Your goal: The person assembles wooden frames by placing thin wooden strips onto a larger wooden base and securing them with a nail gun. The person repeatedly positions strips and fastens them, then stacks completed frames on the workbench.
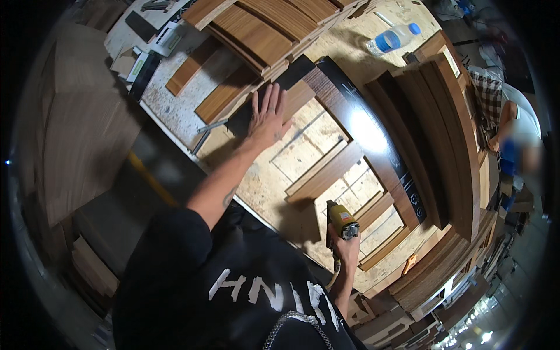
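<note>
My left hand lies flat with fingers outstretched, on or just above the end of a brown wooden slat. In my right hand is a yellow and black air nail gun, held near the front edge of the worktable. A long wooden rail runs diagonally beyond both hands, with several short slats, such as the middle slat, reaching from it towards me. Along the rail's far side lies a glossy black strip. Beside my left wrist a dark flat piece is partly covered.
Stacked wooden panels stand at the back left. Long curved boards are piled to the right. A capped water bottle lies at the back, and an orange tool rests at right. Another person is at the far right.
</note>
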Motion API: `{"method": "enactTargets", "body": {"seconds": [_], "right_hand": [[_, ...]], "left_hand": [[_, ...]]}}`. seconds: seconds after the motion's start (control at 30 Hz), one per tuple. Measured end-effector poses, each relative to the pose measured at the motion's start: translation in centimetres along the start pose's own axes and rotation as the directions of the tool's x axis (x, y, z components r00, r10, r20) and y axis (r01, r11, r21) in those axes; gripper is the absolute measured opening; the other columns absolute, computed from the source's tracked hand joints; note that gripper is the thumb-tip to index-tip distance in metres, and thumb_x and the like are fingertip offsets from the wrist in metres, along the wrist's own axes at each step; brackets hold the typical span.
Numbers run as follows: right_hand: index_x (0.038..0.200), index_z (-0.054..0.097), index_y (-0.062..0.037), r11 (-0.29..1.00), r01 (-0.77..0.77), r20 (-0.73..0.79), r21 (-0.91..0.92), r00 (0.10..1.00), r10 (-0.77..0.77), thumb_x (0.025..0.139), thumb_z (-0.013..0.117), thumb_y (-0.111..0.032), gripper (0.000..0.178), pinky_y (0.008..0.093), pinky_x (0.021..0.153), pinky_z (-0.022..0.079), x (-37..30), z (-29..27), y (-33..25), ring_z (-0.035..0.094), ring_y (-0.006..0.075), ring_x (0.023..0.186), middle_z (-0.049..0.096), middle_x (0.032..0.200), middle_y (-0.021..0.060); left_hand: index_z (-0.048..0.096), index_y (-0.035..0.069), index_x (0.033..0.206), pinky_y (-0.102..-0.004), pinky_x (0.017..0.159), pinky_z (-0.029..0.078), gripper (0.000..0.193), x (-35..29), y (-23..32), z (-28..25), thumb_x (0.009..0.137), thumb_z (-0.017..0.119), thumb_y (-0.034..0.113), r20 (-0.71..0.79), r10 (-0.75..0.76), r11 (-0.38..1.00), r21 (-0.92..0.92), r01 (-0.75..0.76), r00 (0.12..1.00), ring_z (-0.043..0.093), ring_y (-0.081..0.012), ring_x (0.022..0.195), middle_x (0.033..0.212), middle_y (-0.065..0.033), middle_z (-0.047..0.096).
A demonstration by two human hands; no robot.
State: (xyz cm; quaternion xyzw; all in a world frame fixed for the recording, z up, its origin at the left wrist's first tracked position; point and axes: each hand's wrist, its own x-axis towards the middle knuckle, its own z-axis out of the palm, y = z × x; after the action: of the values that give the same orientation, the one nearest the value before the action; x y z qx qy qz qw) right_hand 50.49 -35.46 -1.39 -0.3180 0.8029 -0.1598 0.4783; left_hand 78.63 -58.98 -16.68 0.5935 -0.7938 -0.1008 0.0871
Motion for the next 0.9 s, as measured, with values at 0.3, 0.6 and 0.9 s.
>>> {"method": "enactTargets", "body": {"seconds": [0.3, 0.6, 0.9], "right_hand": [[0.101, 0.077, 0.0016, 0.933, 0.304, 0.007, -0.193, 0.951, -0.308, 0.078, 0.081, -0.017, 0.030, 0.0373, 0.068, 0.060, 13.9, 5.6, -16.3, 0.073, 0.0257, 0.070, 0.076, 0.081, 0.0171], [0.108, 0.074, 0.0042, 0.897, 0.207, 0.119, -0.391, 0.978, -0.174, 0.085, 0.078, -0.023, 0.036, 0.0378, 0.077, 0.059, 19.5, 8.1, -22.8, 0.075, 0.0253, 0.086, 0.077, 0.095, 0.0190], [0.100, 0.075, 0.0040, 0.864, 0.272, 0.090, -0.424, 0.962, -0.259, 0.078, 0.081, -0.019, 0.032, 0.0384, 0.072, 0.060, 19.4, 8.4, -24.0, 0.075, 0.0279, 0.072, 0.075, 0.081, 0.0182]], "left_hand": [[0.028, 0.008, 0.159, -0.0782, 0.114, 0.009, 0.082, 0.1, 0.5, 0.6, 0.096, 0.060, 0.048, -0.074, -0.062, 0.990, -0.133, 0.052, 0.995, 0.032, -0.0550, 0.140, 0.149, -0.0334, 0.039], [0.074, 0.007, 0.119, -0.0808, 0.113, 0.008, 0.037, 0.0, 0.3, 0.2, 0.095, 0.057, 0.029, 0.186, -0.060, 0.996, -0.060, 0.072, 0.981, 0.049, -0.0502, 0.122, 0.115, -0.0259, 0.063], [0.073, 0.003, 0.116, -0.0842, 0.110, 0.010, 0.037, -1.4, 0.1, 2.2, 0.093, 0.057, 0.027, 0.141, -0.042, 0.987, -0.150, 0.063, 0.989, 0.048, -0.0494, 0.123, 0.118, -0.0263, 0.062]]}}
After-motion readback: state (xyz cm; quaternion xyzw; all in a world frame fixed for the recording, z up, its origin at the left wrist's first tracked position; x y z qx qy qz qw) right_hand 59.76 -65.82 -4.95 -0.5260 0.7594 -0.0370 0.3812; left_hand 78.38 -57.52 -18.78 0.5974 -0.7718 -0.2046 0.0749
